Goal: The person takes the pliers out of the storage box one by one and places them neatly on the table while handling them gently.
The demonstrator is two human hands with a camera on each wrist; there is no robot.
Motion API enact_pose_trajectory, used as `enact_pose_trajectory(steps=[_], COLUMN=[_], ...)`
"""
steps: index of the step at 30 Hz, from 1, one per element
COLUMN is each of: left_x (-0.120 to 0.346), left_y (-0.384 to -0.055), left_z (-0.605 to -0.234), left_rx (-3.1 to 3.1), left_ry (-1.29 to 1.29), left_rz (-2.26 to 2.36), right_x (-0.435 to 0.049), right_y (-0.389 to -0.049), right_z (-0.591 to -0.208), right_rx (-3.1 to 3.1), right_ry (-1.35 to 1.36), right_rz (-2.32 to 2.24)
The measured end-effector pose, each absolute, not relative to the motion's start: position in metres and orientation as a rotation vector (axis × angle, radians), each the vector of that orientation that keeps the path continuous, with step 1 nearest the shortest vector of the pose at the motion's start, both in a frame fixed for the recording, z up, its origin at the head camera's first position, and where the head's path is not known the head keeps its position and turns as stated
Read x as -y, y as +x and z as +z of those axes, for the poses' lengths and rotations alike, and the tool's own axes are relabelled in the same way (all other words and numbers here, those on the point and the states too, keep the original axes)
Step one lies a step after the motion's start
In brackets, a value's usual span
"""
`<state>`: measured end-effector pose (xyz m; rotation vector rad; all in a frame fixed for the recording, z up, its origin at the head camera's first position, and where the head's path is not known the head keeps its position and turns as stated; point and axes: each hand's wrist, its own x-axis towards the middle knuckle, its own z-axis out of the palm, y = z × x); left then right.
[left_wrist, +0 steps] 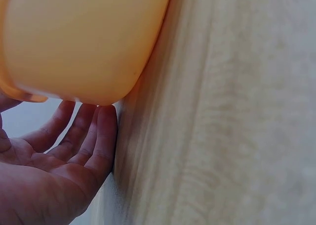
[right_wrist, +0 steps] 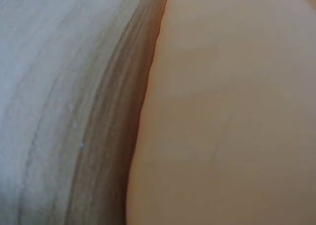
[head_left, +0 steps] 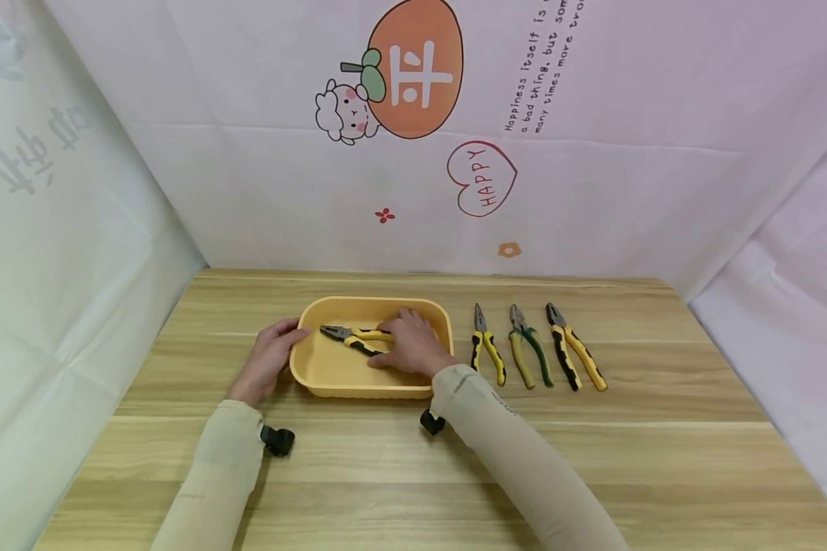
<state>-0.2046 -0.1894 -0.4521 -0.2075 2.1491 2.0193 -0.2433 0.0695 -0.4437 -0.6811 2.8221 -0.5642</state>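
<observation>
A pale orange plastic bin (head_left: 358, 392) stands on the wooden table. My left hand (head_left: 270, 356) holds its left end, thumb over the rim and fingers against the outside wall. From the left wrist view, the left hand's fingers (left_wrist: 81, 136) lie under the curve of the bin wall (left_wrist: 84, 47). Inside the bin is a pair of combination pliers (head_left: 338, 333) with yellow-and-black handles, jaws toward the left. My right hand (head_left: 415, 344) reaches over the right rim and grips the handles, thumb on the near side, fingers on the far side; the handle ends are hidden under it.
Right of the bin lie long-nose pliers (head_left: 478, 340) with yellow-and-black handles, green-handled pliers (head_left: 527, 344) and larger yellow-and-black pliers (head_left: 570, 344), in a row. A printed white cloth (head_left: 282, 207) hangs behind the wooden table (head_left: 358, 490). The right wrist view shows the bin's outer side (right_wrist: 222, 111).
</observation>
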Motion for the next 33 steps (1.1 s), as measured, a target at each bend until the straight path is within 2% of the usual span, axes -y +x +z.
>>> enact_pose_trajectory(steps=[18,33], left_x=[0.187,0.189], left_y=[-0.203,-0.204], left_z=[-0.448,-0.451], left_rx=[-2.130,-2.142], left_ry=[-0.213,-0.209], left_rz=[2.038,2.033], right_x=[-0.070,-0.072], right_y=[-0.240,-0.233], right_z=[-0.440,-0.418], right_rx=[-2.891,-2.914], right_ry=[-0.719,-0.649], right_rz=[-0.470,-0.521])
